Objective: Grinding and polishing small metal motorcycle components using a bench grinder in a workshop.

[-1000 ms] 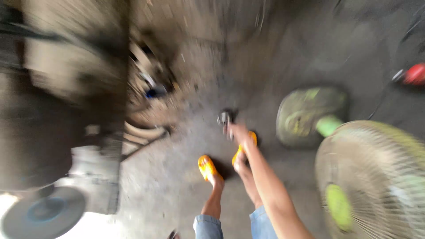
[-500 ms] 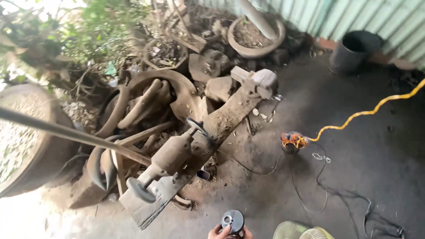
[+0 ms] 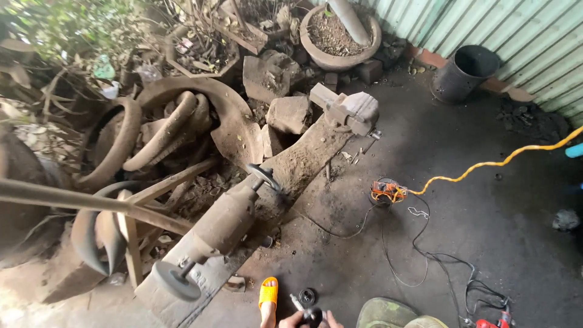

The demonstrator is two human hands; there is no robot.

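Hands: both ours sit at the bottom edge of the head view, the left hand (image 3: 290, 320) and right hand (image 3: 331, 321) drawn close together around a small dark round part (image 3: 313, 314) — fingers curled on it, though most of each hand is cut off by the frame.
Grip: we judge both hands pinch the part between them; how tightly, we cannot tell.
Part's place: low over the concrete floor (image 3: 486, 231), just right of our foot in an orange sandal (image 3: 268, 294), with a black ring-shaped piece (image 3: 308, 296) lying on the floor just beside it.
Nearby: a rusty bench grinder (image 3: 218, 228) on a dirt-caked plank (image 3: 291, 176), a bench vise (image 3: 355, 112) at the plank's far end, a yellow cord (image 3: 486, 165) running to an orange plug block (image 3: 387, 191).
Doing it well: we would steady the part with one hand and work it with the other — slowly, over the floor, so nothing small rolls into the debris.
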